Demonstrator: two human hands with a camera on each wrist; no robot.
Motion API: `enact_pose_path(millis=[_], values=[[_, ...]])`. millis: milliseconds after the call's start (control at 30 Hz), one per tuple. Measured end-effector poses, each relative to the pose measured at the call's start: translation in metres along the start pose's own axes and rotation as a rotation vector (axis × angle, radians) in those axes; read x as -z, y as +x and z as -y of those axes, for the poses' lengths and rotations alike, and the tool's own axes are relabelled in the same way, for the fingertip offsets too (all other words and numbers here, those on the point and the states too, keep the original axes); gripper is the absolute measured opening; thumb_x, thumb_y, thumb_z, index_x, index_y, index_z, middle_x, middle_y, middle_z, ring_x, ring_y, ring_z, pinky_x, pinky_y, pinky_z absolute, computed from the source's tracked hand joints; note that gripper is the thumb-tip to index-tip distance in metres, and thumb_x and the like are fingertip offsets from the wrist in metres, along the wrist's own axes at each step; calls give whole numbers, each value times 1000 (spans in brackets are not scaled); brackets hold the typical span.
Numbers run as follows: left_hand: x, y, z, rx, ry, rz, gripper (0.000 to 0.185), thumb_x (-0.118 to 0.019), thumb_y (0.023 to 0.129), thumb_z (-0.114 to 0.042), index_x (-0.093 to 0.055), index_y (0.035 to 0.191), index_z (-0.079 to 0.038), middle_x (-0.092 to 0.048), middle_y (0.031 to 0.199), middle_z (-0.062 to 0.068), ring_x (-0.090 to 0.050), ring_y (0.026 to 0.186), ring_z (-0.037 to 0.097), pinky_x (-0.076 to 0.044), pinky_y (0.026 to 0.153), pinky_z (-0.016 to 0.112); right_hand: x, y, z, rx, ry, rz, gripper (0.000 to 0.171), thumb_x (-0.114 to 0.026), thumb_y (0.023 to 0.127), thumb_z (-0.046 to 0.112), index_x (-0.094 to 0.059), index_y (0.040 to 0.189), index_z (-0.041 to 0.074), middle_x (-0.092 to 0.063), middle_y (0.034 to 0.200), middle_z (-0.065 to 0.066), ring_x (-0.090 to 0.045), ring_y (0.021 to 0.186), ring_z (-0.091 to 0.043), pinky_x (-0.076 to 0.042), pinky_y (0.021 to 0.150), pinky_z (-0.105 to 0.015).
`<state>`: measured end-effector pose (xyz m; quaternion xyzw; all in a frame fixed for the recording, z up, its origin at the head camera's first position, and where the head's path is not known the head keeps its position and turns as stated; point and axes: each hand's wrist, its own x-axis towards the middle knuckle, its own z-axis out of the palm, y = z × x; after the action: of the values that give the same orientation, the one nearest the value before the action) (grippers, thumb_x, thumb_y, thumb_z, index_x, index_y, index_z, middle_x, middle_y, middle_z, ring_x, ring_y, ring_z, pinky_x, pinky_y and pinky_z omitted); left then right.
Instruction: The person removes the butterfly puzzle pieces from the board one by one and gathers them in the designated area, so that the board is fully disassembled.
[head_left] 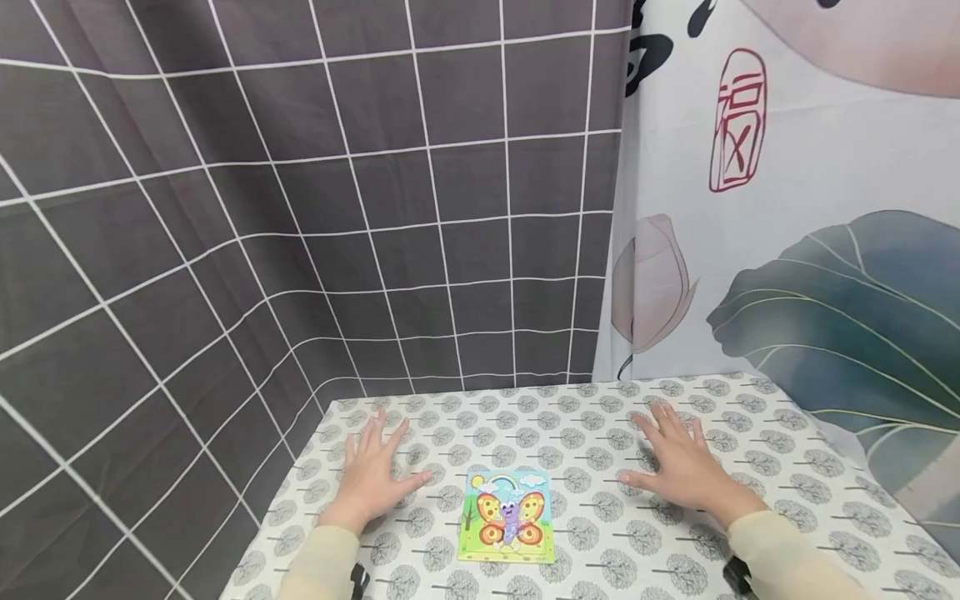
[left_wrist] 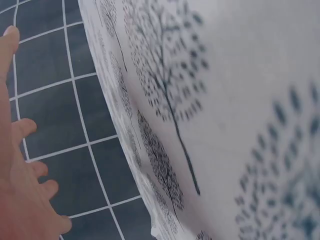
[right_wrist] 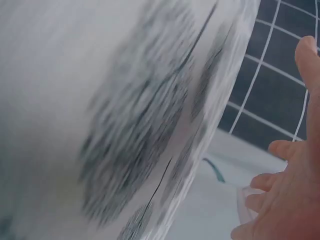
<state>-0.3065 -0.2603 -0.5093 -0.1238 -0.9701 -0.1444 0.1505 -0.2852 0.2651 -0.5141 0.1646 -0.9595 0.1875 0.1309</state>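
Lying flat on the tree-patterned tablecloth, the butterfly puzzle board sits near the table's front edge, between the two hands and touching neither. Just beyond it to the left, the left hand rests palm down with fingers spread wide, holding nothing. Opposite, the right hand lies flat too, fingers splayed on the cloth, equally empty.
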Motion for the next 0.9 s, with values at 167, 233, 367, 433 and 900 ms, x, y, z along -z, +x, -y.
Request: enact_pose_path(millis=[167,233,367,433,900], values=[[1,-3,-5,26,-52,37,105,-75,83,-70,-34,165,-21,-13,173,18,-20,154,51,-17,121,73,-3,8,16,-6,57,19,108,-79,81,67,-40,158,2,-23,165,-34,-19,150,-57,-3,119,-78],[2,-6,-7,46,-88,55,104,-77,83,-68,-34,165,-20,-14,173,16,-21,154,50,-24,119,74,-7,11,22,1,74,17,106,-81,81,64,-42,156,1,-29,162,-34,-25,148,-57,-10,118,-79],[1,-9,-12,69,-146,67,100,-79,84,-63,-39,162,-17,-20,172,16,-25,153,46,-31,116,72,-16,17,33,1,91,27,103,-84,81,59,-44,155,1,-37,158,-34,-32,145,-57,-19,116,-78],[1,-10,-15,80,-171,78,98,-80,84,-61,-40,162,-17,-22,171,16,-26,154,45,-33,117,70,-20,19,38,0,103,34,102,-85,80,56,-44,156,2,-41,156,-31,-36,143,-56,-24,115,-78],[-2,-21,-33,90,-273,140,93,-83,84,-56,-45,158,-13,-36,165,16,-38,149,43,-35,118,65,-40,38,66,-56,204,122,94,-87,81,50,-48,154,6,-51,151,-20,-48,137,-48,-39,112,-71]])
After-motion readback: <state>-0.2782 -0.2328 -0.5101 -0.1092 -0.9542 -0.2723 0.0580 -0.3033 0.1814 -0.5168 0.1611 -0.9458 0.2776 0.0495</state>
